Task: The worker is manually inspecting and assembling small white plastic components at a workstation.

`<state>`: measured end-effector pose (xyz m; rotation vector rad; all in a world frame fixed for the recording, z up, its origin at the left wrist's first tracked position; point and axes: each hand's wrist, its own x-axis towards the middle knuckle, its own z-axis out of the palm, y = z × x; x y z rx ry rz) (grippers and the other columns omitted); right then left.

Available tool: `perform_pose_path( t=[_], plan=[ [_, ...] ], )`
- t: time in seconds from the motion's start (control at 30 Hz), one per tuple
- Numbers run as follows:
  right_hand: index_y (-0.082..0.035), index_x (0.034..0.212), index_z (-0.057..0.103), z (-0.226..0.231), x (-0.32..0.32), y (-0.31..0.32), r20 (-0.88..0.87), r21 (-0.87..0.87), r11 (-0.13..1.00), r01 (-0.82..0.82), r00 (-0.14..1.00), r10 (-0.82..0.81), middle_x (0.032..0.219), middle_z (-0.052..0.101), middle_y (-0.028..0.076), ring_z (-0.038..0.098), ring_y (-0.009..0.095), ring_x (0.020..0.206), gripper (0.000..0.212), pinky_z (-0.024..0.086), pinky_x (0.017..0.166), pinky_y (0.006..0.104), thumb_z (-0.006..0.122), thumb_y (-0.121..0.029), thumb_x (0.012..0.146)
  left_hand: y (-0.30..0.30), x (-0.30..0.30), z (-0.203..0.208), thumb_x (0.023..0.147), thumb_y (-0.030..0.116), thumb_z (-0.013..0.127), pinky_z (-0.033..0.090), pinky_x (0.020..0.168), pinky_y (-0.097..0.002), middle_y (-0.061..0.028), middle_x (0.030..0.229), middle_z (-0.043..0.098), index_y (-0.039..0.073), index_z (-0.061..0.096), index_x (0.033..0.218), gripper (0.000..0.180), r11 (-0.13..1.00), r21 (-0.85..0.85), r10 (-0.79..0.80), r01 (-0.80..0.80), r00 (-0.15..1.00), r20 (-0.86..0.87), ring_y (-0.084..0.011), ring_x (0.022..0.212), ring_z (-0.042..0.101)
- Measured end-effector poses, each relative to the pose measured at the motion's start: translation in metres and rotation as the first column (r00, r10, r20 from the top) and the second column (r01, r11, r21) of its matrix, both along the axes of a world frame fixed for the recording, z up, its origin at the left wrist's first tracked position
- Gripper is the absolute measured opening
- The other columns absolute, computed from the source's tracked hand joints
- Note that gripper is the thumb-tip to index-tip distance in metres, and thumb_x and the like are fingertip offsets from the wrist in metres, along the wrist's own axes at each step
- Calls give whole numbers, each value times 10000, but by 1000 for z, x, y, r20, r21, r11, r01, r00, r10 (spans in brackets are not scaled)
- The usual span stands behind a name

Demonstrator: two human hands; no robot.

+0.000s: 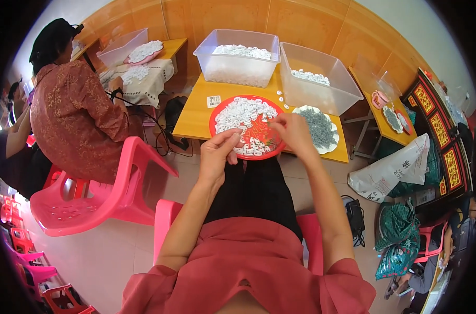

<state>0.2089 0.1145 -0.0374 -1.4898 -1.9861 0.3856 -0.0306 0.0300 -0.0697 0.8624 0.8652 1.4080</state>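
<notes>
- The red round tray (247, 127) sits at the near edge of the yellow table (196, 112), roughly at the middle of that edge and slightly overhanging it toward the person's lap.
- Small white pieces (238, 112) are heaped over the tray's far and left parts; a few more are scattered across its bare red near side.
- The left hand (217, 152) hovers at the tray's near-left rim, its fingers curled together with thumb against fingertips; it seems to pinch something small, but what it is cannot be made out.
- The right hand (293, 131) is over the tray's right rim, fingertips drawn together in a pinch above the white pieces; the pinched item is too small to tell.
- Just right of the tray, at the table's near-right corner, lies a white plate (329, 146) carrying a mound of small grey parts (317, 127).
- Along the far edge stand two clear plastic tubs: the left tub (237, 57) well filled with white pieces, the right tub (314, 78) holding only a thin layer.
- A few loose white pieces lie on the table between tray and tubs, and a small card (213, 101) lies left of the tray.
- To the left, another person (73, 118) in a patterned reddish top sits on a pink plastic chair (107, 193) facing a second table.
- On the floor at right lie a white sack (395, 170) and green bags (397, 238).
</notes>
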Motion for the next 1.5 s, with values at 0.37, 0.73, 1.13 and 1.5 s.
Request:
perform_pose_path(
  t=[0.37,0.73,1.13,1.5],
  plan=[
    [-45,959,788,-43,31,66,668,-99,992,78,744,9,976,760,233,754,404,920,192,607,804,492,646,-152,887,-7,16,6,1021,142,677,572,729,-211,-93,1031,759,1,700,1237,259,997,-37,-64,71,985,163,-113,831,724],
    [-29,947,762,-58,16,62,654,-34,999,34,757,-4,972,748,253,748,415,909,153,605,802,510,663,-111,863,-17,18,9,995,94,688,551,686,-191,-95,1051,758,19,682,1294,308,997,-28,-75,78,994,85,-90,772,693],
    [4,910,746,-59,10,59,526,-78,994,74,850,-22,858,737,252,735,429,845,259,593,796,514,772,-223,789,-24,13,13,975,93,724,559,758,-215,-87,1053,771,22,683,1281,317,997,-22,-70,74,989,132,-116,875,730],
    [26,957,752,31,-38,-84,-622,-17,966,-258,759,192,858,756,54,672,84,736,56,544,671,238,734,-14,923,-36,5,34,983,45,697,599,783,-235,-115,1049,766,7,685,1209,230,999,36,-19,14,989,145,-172,932,759]
  ],
)
